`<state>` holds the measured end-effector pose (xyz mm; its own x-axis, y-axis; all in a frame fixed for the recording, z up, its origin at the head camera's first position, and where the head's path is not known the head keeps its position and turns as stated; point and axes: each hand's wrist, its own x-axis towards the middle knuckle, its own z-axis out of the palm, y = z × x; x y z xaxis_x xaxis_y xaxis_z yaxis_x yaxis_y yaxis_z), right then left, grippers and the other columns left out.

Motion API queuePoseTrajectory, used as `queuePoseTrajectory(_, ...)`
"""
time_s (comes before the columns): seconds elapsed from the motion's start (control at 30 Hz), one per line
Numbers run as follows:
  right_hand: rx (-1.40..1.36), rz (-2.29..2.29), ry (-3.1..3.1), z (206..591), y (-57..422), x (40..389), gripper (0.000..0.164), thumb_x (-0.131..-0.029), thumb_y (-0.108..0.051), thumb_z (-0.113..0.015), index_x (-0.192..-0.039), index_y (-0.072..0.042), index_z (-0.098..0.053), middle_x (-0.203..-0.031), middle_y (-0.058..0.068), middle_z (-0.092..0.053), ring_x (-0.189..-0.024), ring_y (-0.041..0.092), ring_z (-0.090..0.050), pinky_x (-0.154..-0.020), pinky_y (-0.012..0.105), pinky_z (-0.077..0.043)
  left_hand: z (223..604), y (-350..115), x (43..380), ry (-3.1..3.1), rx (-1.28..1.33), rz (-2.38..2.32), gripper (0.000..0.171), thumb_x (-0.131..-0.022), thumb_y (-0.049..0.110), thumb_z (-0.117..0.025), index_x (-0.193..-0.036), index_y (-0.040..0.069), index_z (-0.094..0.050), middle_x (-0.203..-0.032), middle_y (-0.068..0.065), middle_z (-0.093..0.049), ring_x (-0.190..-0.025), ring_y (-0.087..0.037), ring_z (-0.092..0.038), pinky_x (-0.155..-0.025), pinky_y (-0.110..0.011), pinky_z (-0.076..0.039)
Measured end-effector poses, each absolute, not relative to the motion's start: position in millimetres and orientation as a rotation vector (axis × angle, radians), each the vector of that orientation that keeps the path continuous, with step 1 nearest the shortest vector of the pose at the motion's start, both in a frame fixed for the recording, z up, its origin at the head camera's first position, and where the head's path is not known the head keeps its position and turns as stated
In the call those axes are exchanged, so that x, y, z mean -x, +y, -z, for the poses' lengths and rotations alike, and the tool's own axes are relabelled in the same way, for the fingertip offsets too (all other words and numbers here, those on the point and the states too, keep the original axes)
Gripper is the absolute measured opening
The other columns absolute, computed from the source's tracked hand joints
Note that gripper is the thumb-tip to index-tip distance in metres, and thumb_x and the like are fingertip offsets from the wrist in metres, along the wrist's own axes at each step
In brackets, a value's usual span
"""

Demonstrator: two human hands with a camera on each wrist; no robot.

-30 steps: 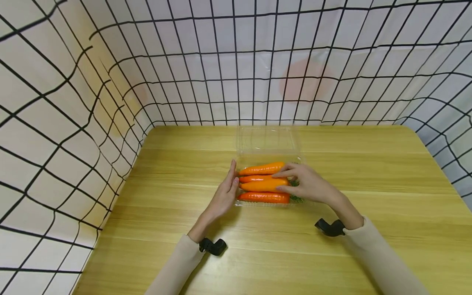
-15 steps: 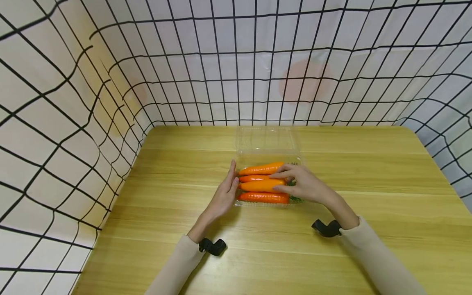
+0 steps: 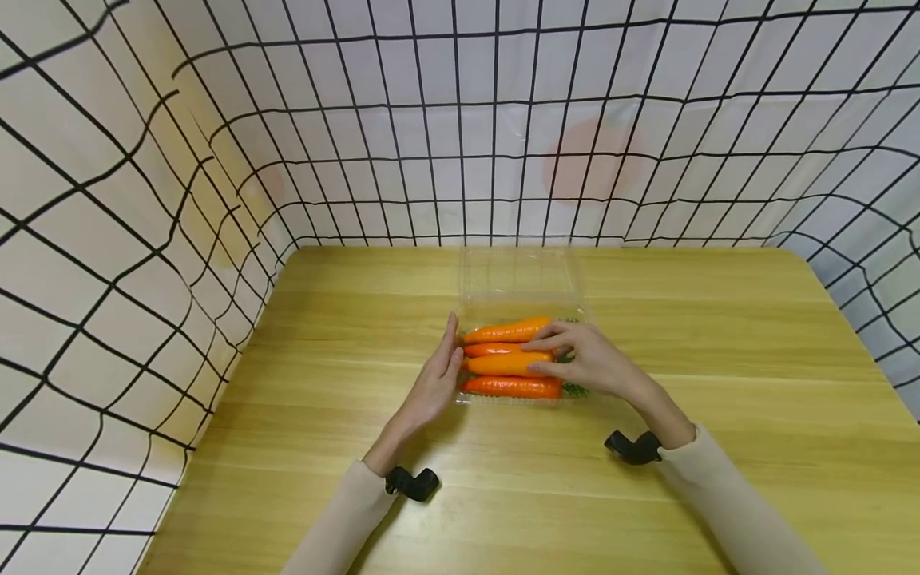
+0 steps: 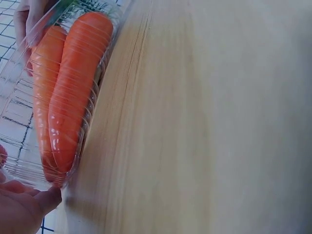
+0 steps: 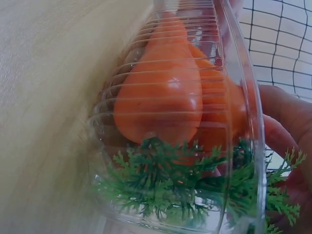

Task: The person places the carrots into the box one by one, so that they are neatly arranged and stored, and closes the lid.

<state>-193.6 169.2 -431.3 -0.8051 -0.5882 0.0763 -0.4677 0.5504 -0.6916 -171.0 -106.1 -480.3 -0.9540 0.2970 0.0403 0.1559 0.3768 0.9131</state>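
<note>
Several carrots lie side by side in a clear plastic box, its front rim (image 3: 496, 401) towards me and its lid (image 3: 517, 271) folded back. My right hand (image 3: 592, 359) bends over the box's right part, thumb and fingers pinching a light orange carrot (image 3: 496, 365) near its thick end. In front of that lies a red-orange carrot (image 3: 506, 388), seen through the ribbed wall in the left wrist view. Green leafy tops (image 5: 161, 180) gather at the right end. My left hand (image 3: 431, 383), fingers straight, rests against the box's left end; its thumb (image 4: 46, 200) touches there.
The box stands on a wood-grain table (image 3: 345, 319). White cloth with a black grid (image 3: 402, 136) rises behind the table and at both sides. A black wrist mount (image 3: 413, 484) sits on the left wrist, another (image 3: 634, 447) on the right.
My right hand has shifted slightly left, and the light orange carrot has slid a little left with it. The left hand stays against the box.
</note>
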Motion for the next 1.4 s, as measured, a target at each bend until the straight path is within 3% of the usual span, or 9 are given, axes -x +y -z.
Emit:
queuePoseTrajectory(0.4, 0.866, 1.115, 2.622, 431, 166, 190, 0.036, -0.093, -0.021, -0.079, -0.127, -0.010, -0.076, -0.121, 0.011, -0.069, -0.100, 0.026, -0.071, -0.075, 0.029, -0.054, 479, -106, 170, 2.507, -0.400, -1.621, 0.061, -0.115, 0.014, -0.031, -0.167, 0.010, -0.001, -0.175, -0.009, -0.008, -0.160, -0.032, -0.020, -0.131, -0.050, -0.017)
queuePoseTrajectory(0.6, 0.898, 1.083, 2.644, 432, 165, 192, 0.034, -0.093, -0.022, -0.079, -0.126, -0.012, -0.076, -0.123, 0.011, -0.069, -0.099, 0.024, -0.070, -0.087, 0.043, -0.057, 478, -107, 169, 2.497, -0.408, -1.640, 0.061, -0.114, 0.014, -0.031, -0.167, 0.009, -0.001, -0.174, -0.013, -0.009, -0.159, -0.032, -0.020, -0.131, -0.050, -0.018)
queuePoseTrajectory(0.7, 0.913, 1.071, 2.656, 433, 164, 192, 0.033, -0.093, -0.022, -0.079, -0.125, -0.012, -0.077, -0.122, 0.010, -0.070, -0.095, 0.021, -0.069, -0.086, 0.046, -0.056, 478, -108, 169, 2.493, -0.418, -1.654, 0.061, -0.114, 0.013, -0.031, -0.167, 0.007, -0.001, -0.173, -0.017, -0.011, -0.159, -0.036, -0.022, -0.130, -0.053, -0.019)
queuePoseTrajectory(0.9, 0.942, 1.041, 2.675, 432, 165, 190, 0.036, -0.094, -0.024, -0.077, -0.127, -0.010, -0.075, -0.123, 0.010, -0.071, -0.091, 0.016, -0.066, -0.086, 0.042, -0.051, 479, -106, 169, 2.497, -0.417, -1.638, 0.061, -0.114, 0.013, -0.031, -0.167, 0.008, -0.001, -0.175, -0.013, -0.008, -0.160, -0.032, -0.019, -0.131, -0.050, -0.017)
queuePoseTrajectory(1.13, 0.863, 1.070, 2.633, 423, 173, 189, 0.042, -0.099, -0.031, -0.072, -0.135, -0.009, -0.069, -0.129, 0.012, -0.068, -0.105, 0.026, -0.068, -0.089, 0.044, -0.060, 479, -106, 170, 2.501, -0.404, -1.635, 0.061, -0.114, 0.015, -0.032, -0.168, 0.011, -0.002, -0.175, -0.009, -0.009, -0.159, -0.031, -0.021, -0.131, -0.049, -0.018)
queuePoseTrajectory(1.3, 0.794, 1.106, 2.667, 414, 184, 191, 0.042, -0.104, -0.033, -0.064, -0.136, -0.007, -0.067, -0.135, 0.013, -0.065, -0.107, 0.027, -0.066, -0.087, 0.044, -0.058, 479, -105, 170, 2.502, -0.398, -1.634, 0.061, -0.114, 0.015, -0.032, -0.168, 0.012, -0.002, -0.175, -0.008, -0.008, -0.159, -0.032, -0.021, -0.131, -0.050, -0.018)
queuePoseTrajectory(1.4, 0.788, 1.129, 2.690, 409, 191, 193, 0.042, -0.106, -0.031, -0.061, -0.138, -0.005, -0.065, -0.139, 0.014, -0.064, -0.111, 0.029, -0.067, -0.091, 0.049, -0.058, 480, -105, 170, 2.496, -0.399, -1.643, 0.061, -0.115, 0.015, -0.032, -0.168, 0.011, -0.002, -0.175, -0.008, -0.007, -0.159, -0.032, -0.021, -0.131, -0.049, -0.018)
